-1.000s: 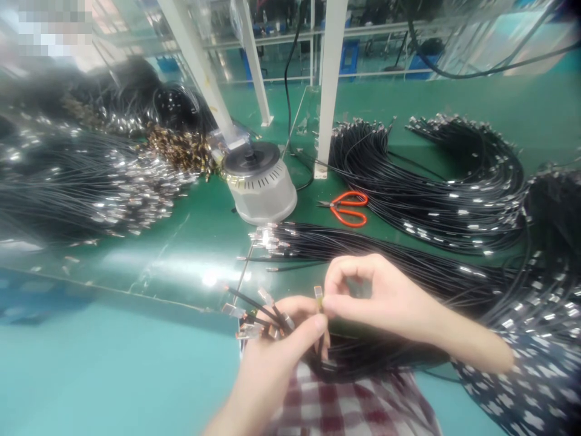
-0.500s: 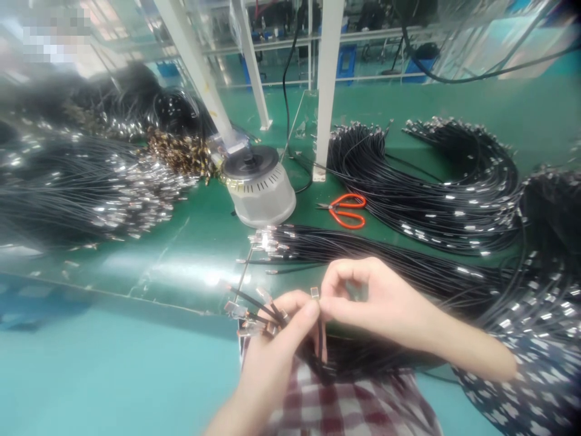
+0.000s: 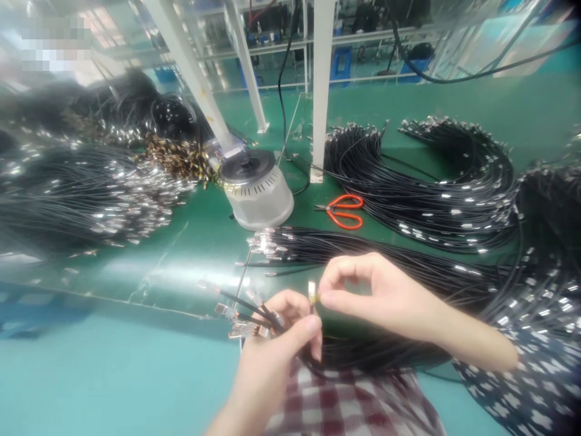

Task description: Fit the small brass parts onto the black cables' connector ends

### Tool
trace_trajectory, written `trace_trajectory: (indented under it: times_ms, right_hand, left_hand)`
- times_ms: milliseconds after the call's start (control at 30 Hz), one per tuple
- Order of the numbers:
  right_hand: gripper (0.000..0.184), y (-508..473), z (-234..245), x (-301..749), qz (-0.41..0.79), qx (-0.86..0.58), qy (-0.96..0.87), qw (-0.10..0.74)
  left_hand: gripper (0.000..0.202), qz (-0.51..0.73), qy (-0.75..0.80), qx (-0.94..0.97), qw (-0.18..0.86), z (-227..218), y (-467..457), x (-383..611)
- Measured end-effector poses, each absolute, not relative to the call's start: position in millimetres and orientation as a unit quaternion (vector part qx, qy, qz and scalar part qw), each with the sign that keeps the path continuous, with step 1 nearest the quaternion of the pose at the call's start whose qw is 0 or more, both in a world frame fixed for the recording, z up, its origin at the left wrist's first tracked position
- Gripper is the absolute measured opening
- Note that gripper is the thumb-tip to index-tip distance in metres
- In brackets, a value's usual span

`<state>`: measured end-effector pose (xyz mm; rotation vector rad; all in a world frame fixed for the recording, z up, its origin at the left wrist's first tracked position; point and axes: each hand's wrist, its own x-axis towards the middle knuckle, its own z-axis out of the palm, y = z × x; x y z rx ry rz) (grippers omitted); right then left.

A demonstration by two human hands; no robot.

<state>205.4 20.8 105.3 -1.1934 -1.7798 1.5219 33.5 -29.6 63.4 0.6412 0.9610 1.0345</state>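
Note:
My left hand (image 3: 272,357) is closed round a small bunch of thin black cables (image 3: 247,306) whose metal-tipped ends fan out to the left. One more cable end, a metal connector (image 3: 311,289), stands upright between the two hands. My right hand (image 3: 376,297) pinches it at its side with thumb and forefinger. The cables run down from my hands into a black bundle (image 3: 363,354) lying across my lap, over checked cloth (image 3: 345,406).
Big coils of black cables (image 3: 436,188) lie on the green bench at right and left (image 3: 82,194). A row of cable ends (image 3: 276,241) lies just beyond my hands. Orange scissors (image 3: 345,211), a round white device (image 3: 258,191) and white frame posts (image 3: 320,91) stand behind.
The upright connector and my right hand's pinch have risen slightly and shifted left; the left hand's bunch has moved a little left too. The view has drifted slightly.

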Motion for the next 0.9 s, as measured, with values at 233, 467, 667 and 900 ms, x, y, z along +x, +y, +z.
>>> trace_trajectory:
  times_ms: [233,467,667,900]
  right_hand:
    - [0.013,19,103,201,0.556,-0.475,-0.626,0.273]
    - [0.023,23,87,198,0.686,-0.396,-0.535,0.295]
    - [0.024,15,72,187,0.776,-0.31,-0.424,0.349]
    - [0.021,8,70,183,0.753,-0.302,-0.434,0.391]
  left_hand:
    - [0.01,0.48,0.43,0.241,0.725,65,-32,37]
    - [0.008,0.495,0.416,0.227,0.729,63,-35,40]
    - [0.006,0.506,0.388,0.231,0.735,61,-36,38]
    - [0.011,0.495,0.404,0.238,0.731,64,-38,39]
